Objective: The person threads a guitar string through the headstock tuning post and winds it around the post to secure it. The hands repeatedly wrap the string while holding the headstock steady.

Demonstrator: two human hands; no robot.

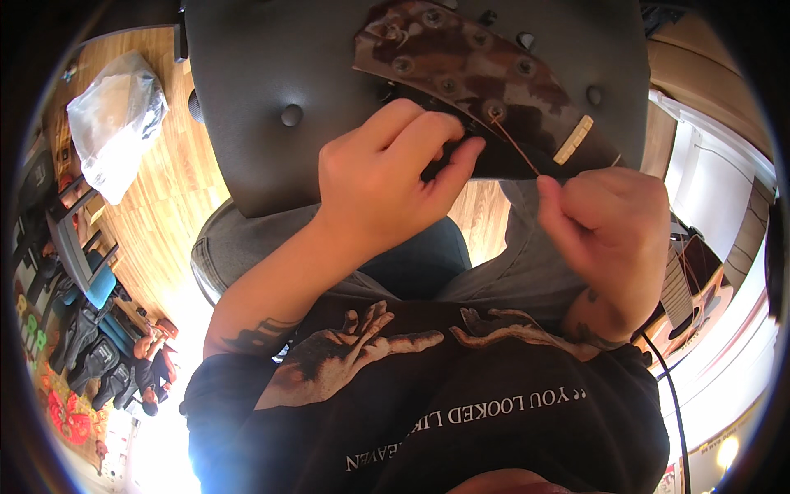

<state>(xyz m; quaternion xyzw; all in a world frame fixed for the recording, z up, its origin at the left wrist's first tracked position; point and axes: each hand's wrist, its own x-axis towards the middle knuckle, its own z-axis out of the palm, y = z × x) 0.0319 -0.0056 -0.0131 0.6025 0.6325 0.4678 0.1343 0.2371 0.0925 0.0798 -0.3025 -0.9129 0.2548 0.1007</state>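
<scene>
A brown, glossy guitar headstock (539, 95) with several round metal tuner posts lies across a black padded seat. A thin copper-coloured guitar string (517, 146) runs from the nearest post toward my right hand (613, 222). The right thumb and curled fingers pinch the string beside the pale nut (573, 140). My left hand (395, 169) is closed at the headstock's near edge, thumb and forefinger around a dark tuning knob (471, 138), mostly hidden by the fingers. Other tuning knobs (527, 39) stick out along the far edge.
The headstock rests on the buttoned black seat (255, 66). Clear plastic wrapping (119, 119) lies on the wooden floor to the left. An acoustic guitar (699, 288) stands at the right, near a black cable (676, 403). Bags and a person (152, 370) are at the far left.
</scene>
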